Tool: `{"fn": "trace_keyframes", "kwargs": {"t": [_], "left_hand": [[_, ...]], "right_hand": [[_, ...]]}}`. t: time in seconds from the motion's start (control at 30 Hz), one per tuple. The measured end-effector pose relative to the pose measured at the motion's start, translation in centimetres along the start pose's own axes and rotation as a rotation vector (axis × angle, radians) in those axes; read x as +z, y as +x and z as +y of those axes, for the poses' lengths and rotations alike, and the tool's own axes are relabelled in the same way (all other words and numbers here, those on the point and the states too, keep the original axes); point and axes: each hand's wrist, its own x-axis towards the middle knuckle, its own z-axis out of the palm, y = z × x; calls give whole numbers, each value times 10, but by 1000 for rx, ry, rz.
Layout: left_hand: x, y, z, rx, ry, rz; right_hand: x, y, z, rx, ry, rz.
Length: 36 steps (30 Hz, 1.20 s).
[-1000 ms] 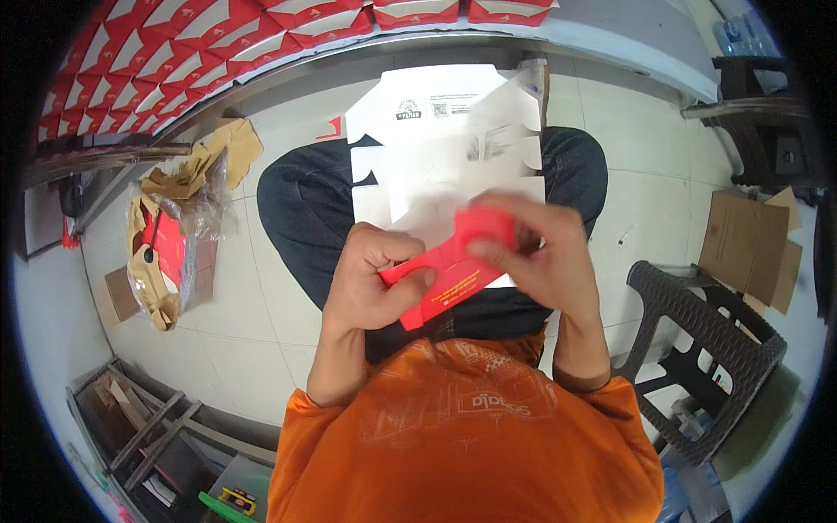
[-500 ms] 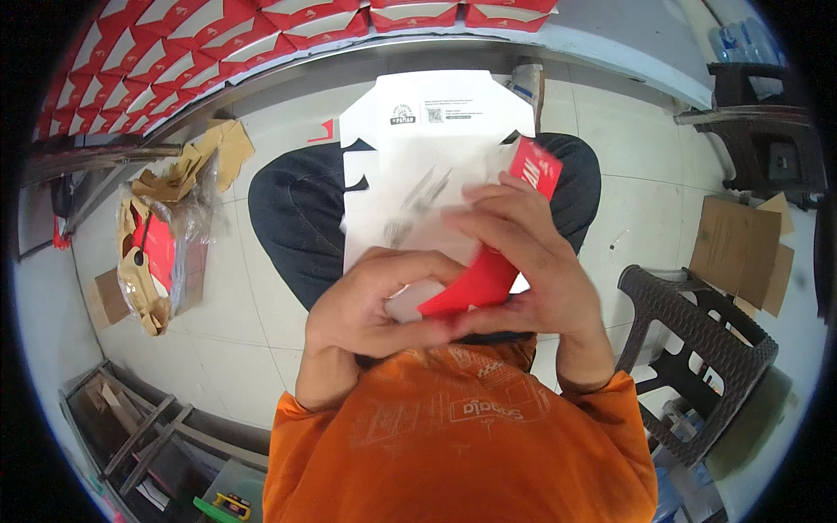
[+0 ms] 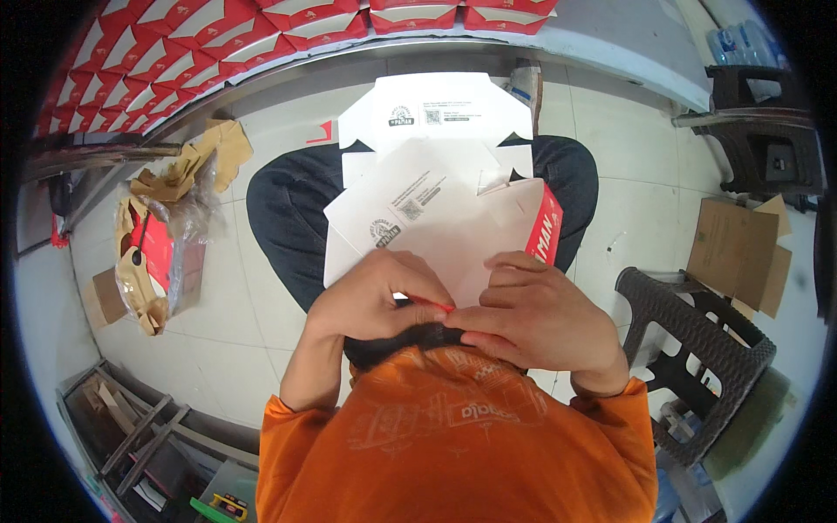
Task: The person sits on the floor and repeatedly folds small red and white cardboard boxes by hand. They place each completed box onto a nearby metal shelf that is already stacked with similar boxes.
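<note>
A partly folded cardboard box (image 3: 462,228), white inside and red outside, lies across my lap. One side wall (image 3: 545,225) stands up at its right, while its printed flap spreads flat toward the far left. My left hand (image 3: 379,296) pinches the near edge of the box. My right hand (image 3: 545,318) grips the same edge beside it, with the fingertips of both hands meeting where a bit of red board shows. Beneath the box rests a flat, unfolded white box blank (image 3: 436,91) on my legs. The fingers partly hide the near corner folds.
Rows of folded red-and-white boxes (image 3: 174,65) fill a table at the far left. On the tiled floor are torn brown paper and plastic wrapping around red board (image 3: 157,248). A dark plastic stool (image 3: 697,327) and a brown carton (image 3: 732,244) stand at the right.
The red panel curled between my hands has gone down out of sight. The box has opened out flatter toward the far left, and my hands have come together at its near edge.
</note>
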Motion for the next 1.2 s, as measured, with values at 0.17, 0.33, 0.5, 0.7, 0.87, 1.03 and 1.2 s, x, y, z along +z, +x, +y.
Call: {"fn": "trace_keyframes", "kwargs": {"t": [0.17,0.33,0.5,0.7,0.87,1.03,1.2], "left_hand": [[-5,5,17,-169,78,-76],[-2,1,6,-239,-179,-46],[-1,4,4,-11,-1,-80],[2,10,40,-182,131,61],[22,27,42,-127,-840,883],[20,28,46,-74,-1138,954],[9,18,29,-101,-882,874]], "right_hand": [[-14,8,-4,154,84,327],[-5,6,8,80,94,332],[-10,3,-2,146,101,-130],[-6,10,3,98,-209,726],[31,14,12,-145,-257,709],[13,16,18,-167,-359,693],[-14,18,10,-183,-70,763]]}}
